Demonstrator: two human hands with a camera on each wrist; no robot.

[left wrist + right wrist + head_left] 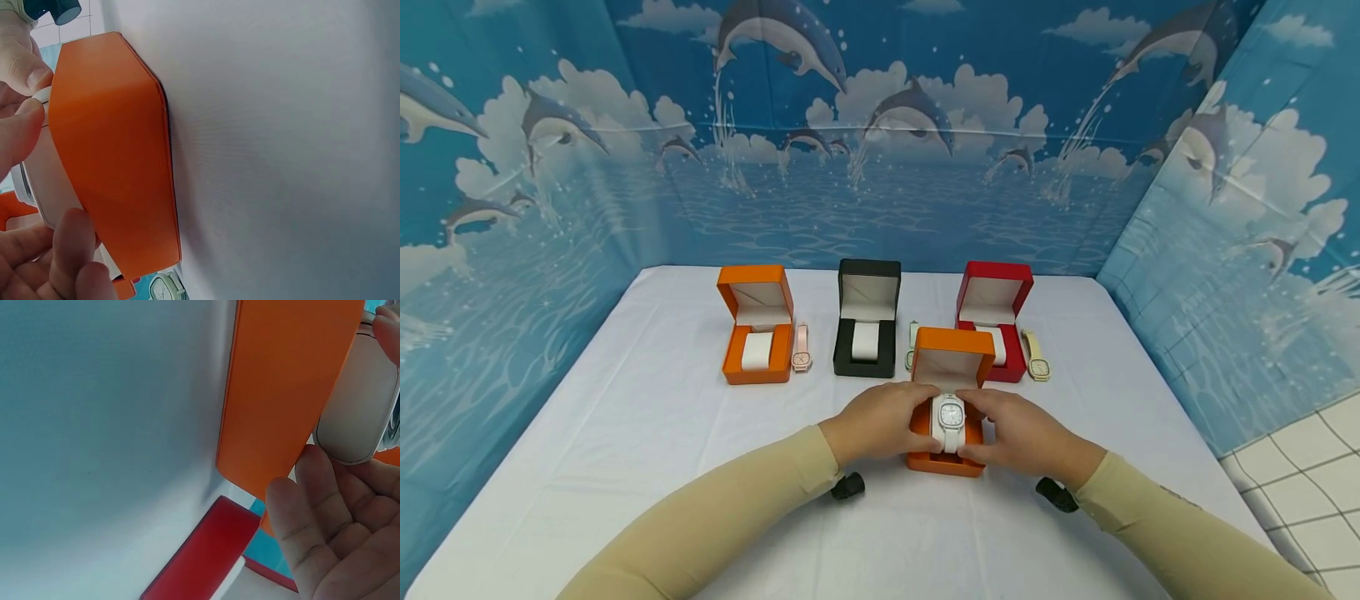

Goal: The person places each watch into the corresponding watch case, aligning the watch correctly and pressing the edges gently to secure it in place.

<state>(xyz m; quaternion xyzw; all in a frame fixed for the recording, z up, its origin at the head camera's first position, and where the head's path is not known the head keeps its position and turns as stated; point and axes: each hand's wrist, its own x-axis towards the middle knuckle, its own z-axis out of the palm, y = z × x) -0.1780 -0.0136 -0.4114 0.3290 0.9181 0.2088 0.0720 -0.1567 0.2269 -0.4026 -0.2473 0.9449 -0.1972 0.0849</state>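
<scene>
A white watch (951, 414) is wrapped round a pale watch cushion (355, 400) at the front orange box (945, 468), whose lid stands up behind it. From the left side my left hand (883, 419) grips the cushion, thumb at the near end and fingers at the far end. My right hand (1028, 433) holds the same cushion from the right in a like way. Both wrist views show the cushion partly above the box's side wall; its lower part is hidden. The box rests on the white table.
Behind stand an open orange box (757, 377) with a pink watch (802, 358), an open black box (863, 367), and an open red box (1017, 358) with a yellow watch (1037, 367). A green watch (164, 287) lies partly hidden behind the front box. Dolphin-print curtains (880, 208) enclose the table (775, 533).
</scene>
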